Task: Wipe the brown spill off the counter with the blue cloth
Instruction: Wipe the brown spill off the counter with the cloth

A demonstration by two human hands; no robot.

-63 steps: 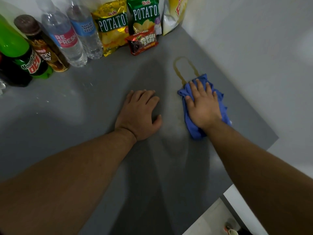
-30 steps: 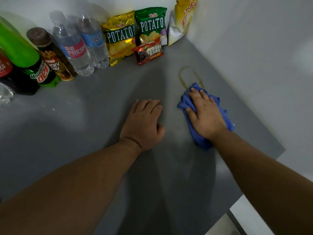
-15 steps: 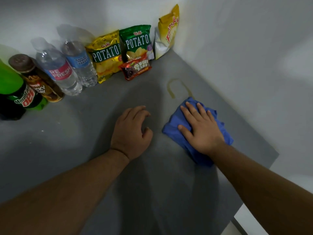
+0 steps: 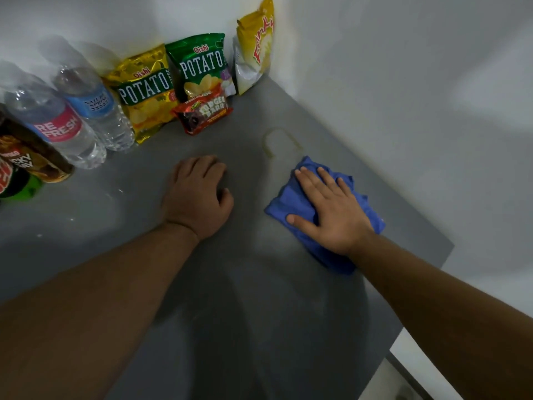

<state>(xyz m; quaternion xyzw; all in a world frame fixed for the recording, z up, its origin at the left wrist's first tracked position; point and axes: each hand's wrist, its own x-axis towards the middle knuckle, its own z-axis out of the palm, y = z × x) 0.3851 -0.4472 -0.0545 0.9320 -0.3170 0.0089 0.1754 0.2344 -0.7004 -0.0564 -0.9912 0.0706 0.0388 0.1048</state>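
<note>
At the far left, two dark bottles (image 4: 20, 166) stand partly cut off by the frame edge, one with green at its base. Next come two clear water bottles (image 4: 66, 122), one with a pink label, one with a blue label. Right of them lean two potato-chip bags (image 4: 173, 82), one yellow and one green, with a small red snack pack (image 4: 203, 112) lying in front of the green one. A third, yellow bag (image 4: 255, 50) stands in the corner against the wall.

The left hand (image 4: 197, 197) rests palm down on the grey counter (image 4: 86, 215), fingers curled loosely, holding nothing.

Further right, the spill (image 4: 269, 145) shows as a thin, faint brown arch-shaped outline, its middle bare. It lies just beyond the cloth's far corner.

The one blue cloth (image 4: 291, 200) is crumpled and bunched, lying near the counter's right edge. The right hand (image 4: 331, 215) presses flat on top of it, fingers spread and straight, not closed around it; the cloth sticks out on all sides.
</note>
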